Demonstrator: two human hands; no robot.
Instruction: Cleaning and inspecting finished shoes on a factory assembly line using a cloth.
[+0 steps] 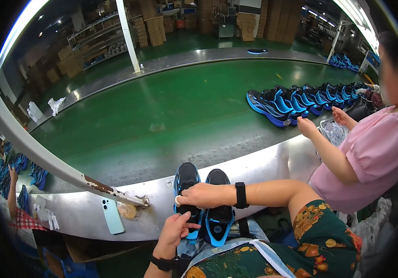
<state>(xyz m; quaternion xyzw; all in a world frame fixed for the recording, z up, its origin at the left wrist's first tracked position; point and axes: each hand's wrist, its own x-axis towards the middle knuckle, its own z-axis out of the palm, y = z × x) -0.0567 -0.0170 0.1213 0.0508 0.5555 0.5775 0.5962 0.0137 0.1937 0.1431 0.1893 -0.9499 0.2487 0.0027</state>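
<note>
A pair of black and blue sneakers stands side by side at the bench edge, toes pointing away from me: the left sneaker (187,173) and the right sneaker (218,178). Over the lacing of the left sneaker, my right hand (202,195) is closed, fingers bent down. A small white ring-like thing (177,200) shows at its fingertips; its kind is unclear, and what the fingers grip is hidden. Beside that sneaker's heel opening, my left hand (175,231) has thumb and forefinger apart, forefinger stretched toward the sneaker, holding nothing visible.
A pale green phone (112,216) lies on the metal bench (152,227), near a clear plastic bag (127,211) and a rusty white post (92,180). Beyond runs a green conveyor belt (162,116) carrying a row of sneakers (296,99). A co-worker in pink (370,153) sits right.
</note>
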